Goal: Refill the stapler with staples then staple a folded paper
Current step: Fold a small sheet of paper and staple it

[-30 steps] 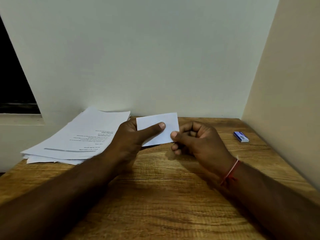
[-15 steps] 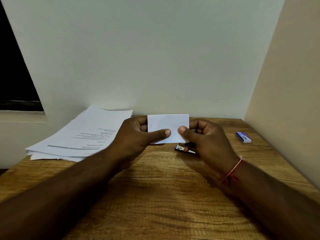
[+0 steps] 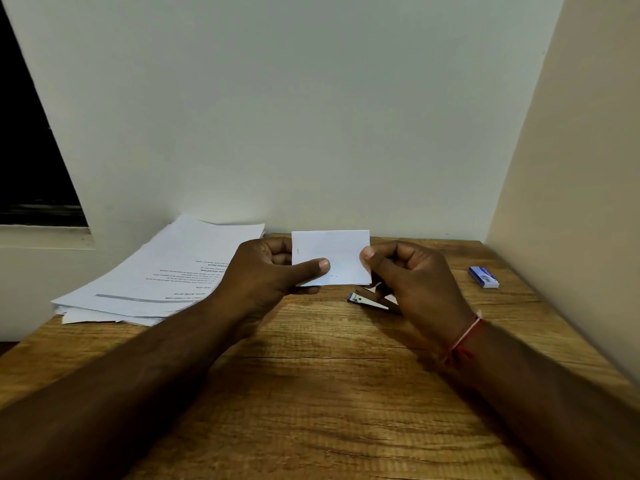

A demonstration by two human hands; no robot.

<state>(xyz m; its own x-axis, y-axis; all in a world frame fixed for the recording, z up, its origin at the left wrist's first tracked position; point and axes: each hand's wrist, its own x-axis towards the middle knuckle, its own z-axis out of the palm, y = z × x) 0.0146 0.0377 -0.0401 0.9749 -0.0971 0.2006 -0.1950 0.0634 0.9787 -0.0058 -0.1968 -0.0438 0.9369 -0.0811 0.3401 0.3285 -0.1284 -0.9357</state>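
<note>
Folded paper (image 3: 341, 254) held upright above the worktop (image 3: 329, 393) by both hands. The left grip (image 3: 263, 268) pinches the paper's lower left part, thumb laid across its face; the right grip (image 3: 415, 278) pinches its right edge. A short dark line shows near the paper's left edge. The stapler (image 3: 367, 301) lies on the worktop just below the paper, partly hidden by the right grip. A staple box (image 3: 483, 277) lies well apart at right, and stacked sheets (image 3: 166, 271) lie at left.

left grip (image 3: 266, 271): pinches folded paper (image 3: 337, 252) | right grip (image 3: 415, 282): pinches opposite edge | stapler (image 3: 367, 301): on table (image 3: 311, 393), partly behind right grip
</note>
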